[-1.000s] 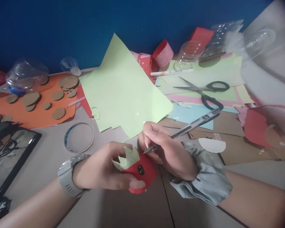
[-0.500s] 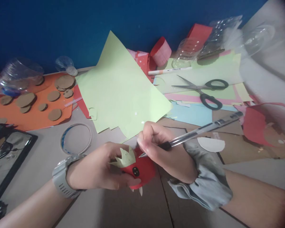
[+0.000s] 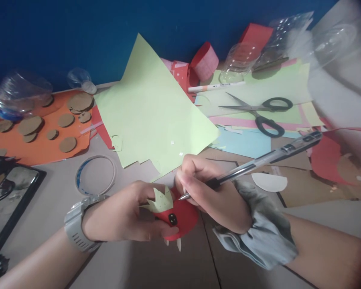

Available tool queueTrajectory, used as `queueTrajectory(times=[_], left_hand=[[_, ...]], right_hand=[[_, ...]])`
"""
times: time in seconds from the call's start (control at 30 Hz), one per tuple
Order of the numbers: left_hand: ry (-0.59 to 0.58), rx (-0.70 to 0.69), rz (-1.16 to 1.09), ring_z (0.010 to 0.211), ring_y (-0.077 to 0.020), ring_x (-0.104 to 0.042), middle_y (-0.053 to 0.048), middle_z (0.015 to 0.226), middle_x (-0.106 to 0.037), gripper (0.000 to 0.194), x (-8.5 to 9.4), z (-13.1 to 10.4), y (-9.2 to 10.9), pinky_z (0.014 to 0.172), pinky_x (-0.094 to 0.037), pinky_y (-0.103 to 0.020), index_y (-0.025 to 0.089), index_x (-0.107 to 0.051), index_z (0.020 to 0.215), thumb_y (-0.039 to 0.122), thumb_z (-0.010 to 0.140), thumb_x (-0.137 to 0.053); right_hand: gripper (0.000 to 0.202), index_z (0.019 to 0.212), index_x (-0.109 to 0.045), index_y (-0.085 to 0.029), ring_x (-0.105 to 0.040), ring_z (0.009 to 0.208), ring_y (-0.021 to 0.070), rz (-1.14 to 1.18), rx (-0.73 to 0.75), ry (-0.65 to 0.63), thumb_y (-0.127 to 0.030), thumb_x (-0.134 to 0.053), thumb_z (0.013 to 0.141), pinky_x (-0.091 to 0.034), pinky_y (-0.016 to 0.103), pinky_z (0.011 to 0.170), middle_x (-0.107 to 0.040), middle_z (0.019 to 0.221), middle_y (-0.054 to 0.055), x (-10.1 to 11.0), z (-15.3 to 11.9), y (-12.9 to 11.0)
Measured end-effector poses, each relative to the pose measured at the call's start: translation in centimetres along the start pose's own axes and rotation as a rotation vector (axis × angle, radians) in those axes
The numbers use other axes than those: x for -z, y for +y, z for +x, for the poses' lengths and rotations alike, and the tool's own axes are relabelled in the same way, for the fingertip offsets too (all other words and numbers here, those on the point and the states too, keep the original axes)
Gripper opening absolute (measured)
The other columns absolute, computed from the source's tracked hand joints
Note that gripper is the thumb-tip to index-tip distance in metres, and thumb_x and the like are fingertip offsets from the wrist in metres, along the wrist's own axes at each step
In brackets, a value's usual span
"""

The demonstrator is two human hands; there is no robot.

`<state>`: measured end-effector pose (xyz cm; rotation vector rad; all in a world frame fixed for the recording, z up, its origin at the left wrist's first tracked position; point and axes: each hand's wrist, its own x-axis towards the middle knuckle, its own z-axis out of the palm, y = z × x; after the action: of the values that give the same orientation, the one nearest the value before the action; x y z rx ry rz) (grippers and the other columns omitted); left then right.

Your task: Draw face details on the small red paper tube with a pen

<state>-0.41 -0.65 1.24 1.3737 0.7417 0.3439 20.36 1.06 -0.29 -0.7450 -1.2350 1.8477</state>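
Observation:
My left hand (image 3: 132, 212) is wrapped round a red paper figure (image 3: 185, 218) low in the middle of the view. The figure has a black oval eye with light dots, a pale green jagged crown (image 3: 162, 200) and small white points at its lower edge. Fingers of my right hand (image 3: 210, 188) pinch a clear pen with a black grip (image 3: 252, 162). Its tip is at the red surface, just right of the crown; whether it touches cannot be made out. Behind both hands lies a large light green sheet (image 3: 156, 108).
Black-handled scissors (image 3: 255, 108) and a white marker (image 3: 216, 86) rest on coloured paper at the right. A tape roll (image 3: 95, 175) lies left of centre. Cardboard discs (image 3: 67, 144) sit on orange paper (image 3: 48, 152). Clear plastic pieces (image 3: 242, 60) stand near the blue wall (image 3: 78, 32).
The pen has tilted slightly, its rear end further right and a little higher. Both hands keep their holds, and the whole view has shifted slightly.

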Motion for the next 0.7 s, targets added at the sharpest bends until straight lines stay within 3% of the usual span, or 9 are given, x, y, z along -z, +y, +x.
queueTrajectory(times=[0.37,0.7], left_hand=[[0.005,-0.013,-0.007,0.071,-0.0144,-0.073,-0.007,0.081,-0.08,0.011,0.02,-0.02,-0.24,0.066,-0.059,-0.021,0.015,-0.073,0.079,0.012,0.089,-0.077],[0.015,-0.02,0.003,0.071,-0.0142,-0.074,-0.006,0.079,-0.081,0.007,0.13,-0.05,-0.3,0.068,-0.059,-0.02,0.014,-0.074,0.083,0.011,0.086,-0.079]], right_hand=[[0.052,0.068,-0.043,-0.024,-0.033,0.054,0.0105,-0.03,-0.012,-0.007,-0.041,-0.08,0.1,-0.024,0.028,0.049,-0.042,0.063,-0.007,0.03,-0.04,-0.22],[0.052,0.071,-0.042,-0.025,-0.034,0.055,0.0103,-0.055,0.02,-0.013,-0.048,-0.075,0.104,-0.026,0.028,0.05,-0.042,0.063,-0.008,0.05,-0.04,-0.18]])
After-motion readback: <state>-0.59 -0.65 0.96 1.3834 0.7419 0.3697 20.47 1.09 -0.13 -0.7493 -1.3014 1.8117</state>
